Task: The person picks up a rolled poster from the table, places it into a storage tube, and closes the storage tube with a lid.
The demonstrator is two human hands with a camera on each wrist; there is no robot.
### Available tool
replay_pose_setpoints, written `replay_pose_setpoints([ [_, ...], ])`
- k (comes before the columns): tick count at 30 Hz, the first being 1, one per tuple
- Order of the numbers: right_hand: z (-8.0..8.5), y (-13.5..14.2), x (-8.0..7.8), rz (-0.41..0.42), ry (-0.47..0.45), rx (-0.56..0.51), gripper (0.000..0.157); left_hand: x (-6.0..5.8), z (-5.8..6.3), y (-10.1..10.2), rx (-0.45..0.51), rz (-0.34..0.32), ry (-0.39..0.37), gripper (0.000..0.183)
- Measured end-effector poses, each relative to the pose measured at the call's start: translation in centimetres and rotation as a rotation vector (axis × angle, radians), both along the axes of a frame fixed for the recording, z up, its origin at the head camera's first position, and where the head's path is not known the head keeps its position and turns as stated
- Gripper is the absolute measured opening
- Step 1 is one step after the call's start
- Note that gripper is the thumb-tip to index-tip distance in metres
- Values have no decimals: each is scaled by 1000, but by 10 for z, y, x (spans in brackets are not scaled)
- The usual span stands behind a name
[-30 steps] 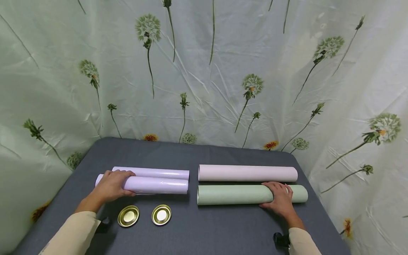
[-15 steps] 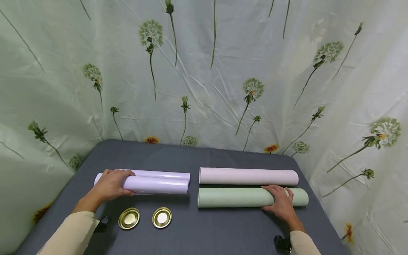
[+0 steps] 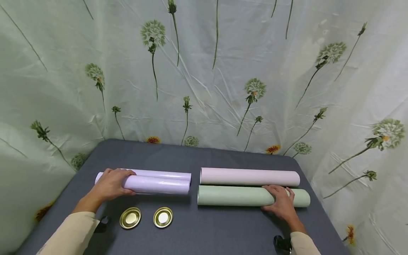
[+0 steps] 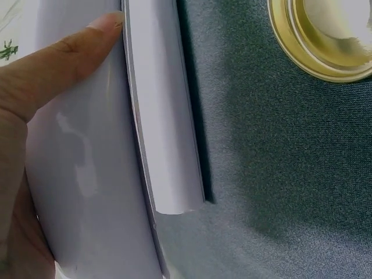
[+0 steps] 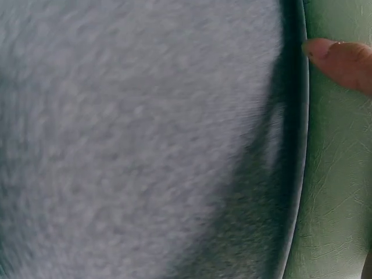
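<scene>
My left hand (image 3: 112, 184) grips a glossy lilac roll of sheet material (image 3: 157, 185) near its left end, thumb in front and fingers over the back. A second lilac roll (image 3: 169, 175) lies just behind, partly covered by the first; in the left wrist view this roll (image 4: 168, 116) shows along the held roll's edge (image 4: 96, 168). On the right, my right hand (image 3: 281, 202) holds a pale green roll (image 3: 231, 196) toward its right end. Its thumb (image 5: 343, 63) presses the green surface in the right wrist view. A pale pink roll (image 3: 248, 176) lies directly behind the green one.
Two round gold lids (image 3: 130, 217) (image 3: 163, 217) rest on the grey tablecloth (image 3: 216, 230) in front of the lilac rolls. A flower-printed curtain (image 3: 207, 88) hangs behind the table and at both sides. Dark wrist cameras (image 3: 282, 243) sit under the sleeves.
The green roll has shifted slightly back, closing the narrow gap to the pink roll. The held lilac roll now overlaps more of the one behind it. Both hands keep their grips.
</scene>
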State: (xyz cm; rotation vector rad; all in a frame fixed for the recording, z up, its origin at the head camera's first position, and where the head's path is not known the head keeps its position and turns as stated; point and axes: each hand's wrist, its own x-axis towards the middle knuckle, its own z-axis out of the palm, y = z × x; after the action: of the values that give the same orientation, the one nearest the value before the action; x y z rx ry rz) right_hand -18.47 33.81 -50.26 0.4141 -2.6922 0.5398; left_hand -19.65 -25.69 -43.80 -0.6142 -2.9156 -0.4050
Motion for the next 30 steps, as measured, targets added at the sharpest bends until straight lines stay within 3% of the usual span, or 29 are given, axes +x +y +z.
replay_pose_setpoints([
  [18, 40, -5, 2, -3, 82, -11, 75, 3, 6, 4, 22, 5, -5, 57],
  [30, 51, -7, -1, 6, 130, -34, 77, 7, 9, 4, 20, -5, 3, 63],
])
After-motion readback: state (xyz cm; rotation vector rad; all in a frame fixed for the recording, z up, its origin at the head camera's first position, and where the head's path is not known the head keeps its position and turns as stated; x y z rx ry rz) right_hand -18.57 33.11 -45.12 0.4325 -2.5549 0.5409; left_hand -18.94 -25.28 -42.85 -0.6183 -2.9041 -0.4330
